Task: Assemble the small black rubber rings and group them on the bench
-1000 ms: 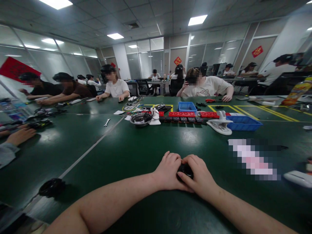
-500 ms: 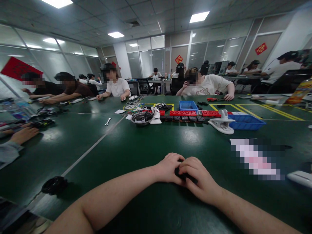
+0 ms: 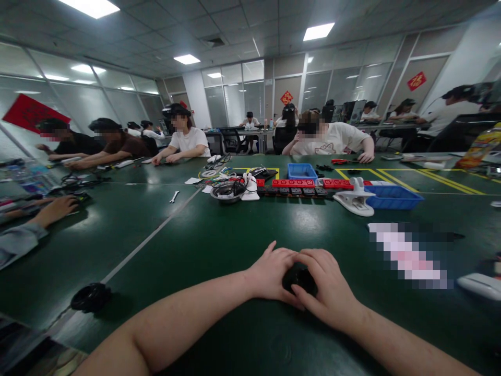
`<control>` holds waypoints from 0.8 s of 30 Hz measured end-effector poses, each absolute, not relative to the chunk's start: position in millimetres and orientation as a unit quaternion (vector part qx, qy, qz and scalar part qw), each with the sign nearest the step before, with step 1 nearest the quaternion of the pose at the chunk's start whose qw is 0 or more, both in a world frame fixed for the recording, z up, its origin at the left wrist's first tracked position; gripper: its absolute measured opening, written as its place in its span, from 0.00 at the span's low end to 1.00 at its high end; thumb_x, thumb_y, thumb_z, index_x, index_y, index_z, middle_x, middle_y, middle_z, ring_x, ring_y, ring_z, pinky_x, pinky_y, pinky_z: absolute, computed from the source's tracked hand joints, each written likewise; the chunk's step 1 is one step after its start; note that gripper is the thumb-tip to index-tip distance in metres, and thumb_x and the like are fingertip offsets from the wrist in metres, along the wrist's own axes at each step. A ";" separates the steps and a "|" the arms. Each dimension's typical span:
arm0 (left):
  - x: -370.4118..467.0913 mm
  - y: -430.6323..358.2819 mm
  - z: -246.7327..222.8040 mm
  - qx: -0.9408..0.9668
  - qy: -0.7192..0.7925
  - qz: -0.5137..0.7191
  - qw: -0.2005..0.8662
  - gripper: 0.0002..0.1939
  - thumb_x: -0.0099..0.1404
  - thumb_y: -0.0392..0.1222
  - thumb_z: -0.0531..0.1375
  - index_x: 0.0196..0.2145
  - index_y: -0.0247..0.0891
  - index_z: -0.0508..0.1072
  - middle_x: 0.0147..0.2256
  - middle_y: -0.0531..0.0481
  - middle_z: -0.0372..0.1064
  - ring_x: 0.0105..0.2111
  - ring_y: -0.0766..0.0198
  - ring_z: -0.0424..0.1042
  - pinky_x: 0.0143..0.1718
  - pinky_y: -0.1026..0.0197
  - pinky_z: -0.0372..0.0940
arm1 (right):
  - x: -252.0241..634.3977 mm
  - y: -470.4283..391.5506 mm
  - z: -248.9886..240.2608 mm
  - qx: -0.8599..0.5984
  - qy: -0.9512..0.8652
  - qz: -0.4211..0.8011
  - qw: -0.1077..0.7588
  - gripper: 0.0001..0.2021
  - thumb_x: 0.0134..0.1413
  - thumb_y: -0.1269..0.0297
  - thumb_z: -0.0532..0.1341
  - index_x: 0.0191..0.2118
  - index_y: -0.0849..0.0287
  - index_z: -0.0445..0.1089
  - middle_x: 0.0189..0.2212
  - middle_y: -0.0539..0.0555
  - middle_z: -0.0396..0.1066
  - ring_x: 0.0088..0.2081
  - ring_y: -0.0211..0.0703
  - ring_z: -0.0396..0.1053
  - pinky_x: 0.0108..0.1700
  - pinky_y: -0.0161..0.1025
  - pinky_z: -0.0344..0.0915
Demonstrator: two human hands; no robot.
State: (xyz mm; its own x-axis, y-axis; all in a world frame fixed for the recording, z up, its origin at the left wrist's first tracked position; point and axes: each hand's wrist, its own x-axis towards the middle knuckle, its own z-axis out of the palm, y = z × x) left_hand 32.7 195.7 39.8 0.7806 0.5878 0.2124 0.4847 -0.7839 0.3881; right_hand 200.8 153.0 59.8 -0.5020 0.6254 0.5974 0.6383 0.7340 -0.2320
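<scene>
My left hand [image 3: 273, 272] and my right hand [image 3: 326, 284] meet just above the green table [image 3: 219, 235], in the lower middle of the head view. Between them is a small, rounded black object [image 3: 299, 279], partly covered by my fingers; its exact kind does not show. Both hands are closed around it, the left from its left side. My right fingers curve over its top and right, and the right thumb lies along its lower edge. The left index finger or thumb sticks up a little.
A black cable coil [image 3: 91, 297] lies at the lower left. Ahead are red power strips [image 3: 293, 183], a white clamp [image 3: 355, 198], a metal bowl [image 3: 226, 194], blue bins [image 3: 395, 197] and a wrench [image 3: 174, 197]. A co-worker's hand [image 3: 58, 209] rests at left.
My right hand has shifted its fingers and opened around the black object, showing more of its round shape. A left digit now points up. The co-worker's hand at left has moved rightward.
</scene>
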 end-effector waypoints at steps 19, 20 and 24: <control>36.5 209.1 41.5 0.934 0.258 0.117 0.220 0.12 0.48 0.46 0.64 0.26 0.36 0.67 0.26 0.56 0.64 0.28 0.65 0.66 0.33 0.65 0.58 | 197.8 153.9 60.3 -0.314 -0.889 0.081 0.325 0.10 0.46 0.73 0.53 0.36 0.57 0.65 0.33 0.53 0.67 0.37 0.43 0.63 0.44 0.47 0.57; 35.6 211.5 40.5 0.935 0.245 0.117 0.228 0.12 0.48 0.46 0.64 0.26 0.36 0.68 0.26 0.56 0.64 0.29 0.66 0.66 0.33 0.66 0.58 | 197.3 153.3 60.2 -0.290 -0.894 0.090 0.329 0.11 0.44 0.74 0.52 0.34 0.57 0.65 0.33 0.53 0.67 0.38 0.42 0.63 0.46 0.48 0.56; 35.0 216.0 36.4 0.943 0.202 0.132 0.227 0.13 0.46 0.44 0.66 0.27 0.36 0.68 0.29 0.56 0.65 0.33 0.64 0.67 0.36 0.65 0.57 | 193.3 151.3 59.3 -0.237 -0.900 0.129 0.342 0.11 0.42 0.78 0.48 0.24 0.57 0.63 0.26 0.48 0.65 0.34 0.37 0.65 0.52 0.48 0.51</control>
